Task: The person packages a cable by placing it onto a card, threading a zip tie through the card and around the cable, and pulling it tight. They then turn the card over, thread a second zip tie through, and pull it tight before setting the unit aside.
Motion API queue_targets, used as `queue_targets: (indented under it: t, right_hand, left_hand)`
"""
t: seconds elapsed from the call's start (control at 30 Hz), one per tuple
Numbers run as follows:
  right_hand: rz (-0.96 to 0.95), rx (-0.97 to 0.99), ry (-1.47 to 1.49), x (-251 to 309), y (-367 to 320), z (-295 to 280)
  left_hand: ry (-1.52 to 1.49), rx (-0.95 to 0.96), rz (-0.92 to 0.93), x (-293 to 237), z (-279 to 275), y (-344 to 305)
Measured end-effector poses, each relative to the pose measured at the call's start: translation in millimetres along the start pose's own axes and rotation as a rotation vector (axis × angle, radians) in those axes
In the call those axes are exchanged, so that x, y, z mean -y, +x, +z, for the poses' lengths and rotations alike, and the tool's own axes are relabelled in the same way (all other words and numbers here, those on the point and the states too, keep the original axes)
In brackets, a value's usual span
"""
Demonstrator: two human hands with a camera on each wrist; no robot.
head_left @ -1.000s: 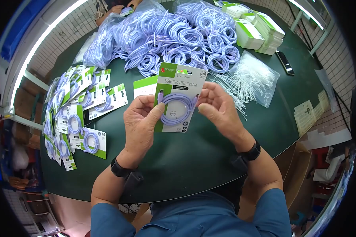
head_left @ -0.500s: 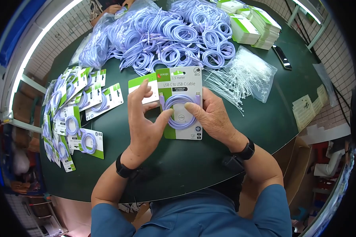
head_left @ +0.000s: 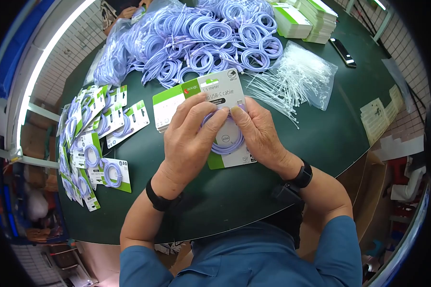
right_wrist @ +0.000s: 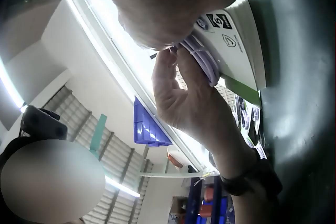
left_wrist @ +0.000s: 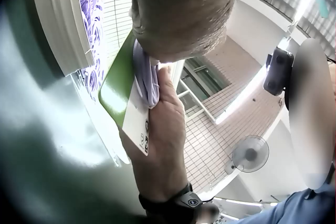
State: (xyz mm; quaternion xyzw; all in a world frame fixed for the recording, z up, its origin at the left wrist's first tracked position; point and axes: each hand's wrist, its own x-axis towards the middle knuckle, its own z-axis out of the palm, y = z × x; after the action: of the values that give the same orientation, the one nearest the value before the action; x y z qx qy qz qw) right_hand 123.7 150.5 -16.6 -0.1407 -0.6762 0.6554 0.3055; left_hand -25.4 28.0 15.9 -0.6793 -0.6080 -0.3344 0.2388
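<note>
A green-and-white packaging card [head_left: 232,91] printed for a USB-C cable is held up between both hands, tilted slightly. A lilac USB-C cable [head_left: 226,150] lies coiled on its face. My left hand [head_left: 187,136] reaches across the card's upper left, with thumb and fingertips pinching at the top of the coil. My right hand [head_left: 263,136] grips the card's right edge, thumb on the cable and fingers behind. In the right wrist view the left hand [right_wrist: 191,103] has its fingertips at the coil. One cable end is hidden under the left hand.
A stack of cards [head_left: 168,109] lies behind the left hand. Carded cables [head_left: 112,173] pile up at left, and loose lilac coils [head_left: 201,36] heap at the back. White zip ties [head_left: 301,79], a phone [head_left: 342,51] and card stacks [head_left: 292,21] lie at right. Another person's hands [head_left: 128,13] show at the far edge.
The left hand first held the card's left edge, then let go with raised fingers, and now closes over the coil's top. The right hand moved from beside the connector to gripping the card.
</note>
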Motion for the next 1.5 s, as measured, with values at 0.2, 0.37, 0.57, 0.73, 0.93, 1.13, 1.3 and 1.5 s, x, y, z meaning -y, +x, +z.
queue_targets:
  t: [0.2, 0.37, 0.57, 0.73, 0.93, 1.13, 1.3, 1.5]
  right_hand:
    - [-0.017, 0.01, -0.001, 1.9, -0.1, -1.3]
    - [-0.045, 0.003, -0.015, 1.4, 0.8, 0.4]
    - [-0.076, -0.057, 0.029, -1.7, -0.4, 2.9]
    - [-0.03, 0.055, -0.058, -6.3, -1.3, -2.8]
    - [0.024, 0.069, 0.039, -6.5, 2.6, -2.2]
    - [0.049, 0.057, -0.009, -7.1, 1.1, -1.5]
    - [0.052, 0.061, -0.052, -6.2, -0.2, -0.8]
    - [0.019, 0.013, -0.004, -3.4, -4.7, 2.9]
  left_hand:
    - [0.039, -0.044, 0.069, -2.7, 1.8, -3.1]
    - [0.014, -0.036, 0.025, -5.7, 6.2, -4.8]
    - [-0.116, 0.065, -0.091, -8.3, -1.8, 5.9]
    - [-0.044, 0.077, -0.065, -6.3, -2.7, 5.8]
    - [0.064, 0.022, -0.006, -3.9, 9.5, -3.5]
    - [0.09, -0.003, 0.019, 0.7, 19.0, -12.6]
    - [0.055, -0.024, 0.001, 2.9, 21.1, -14.2]
    - [0.009, -0.081, -0.006, -1.0, 18.2, -11.9]
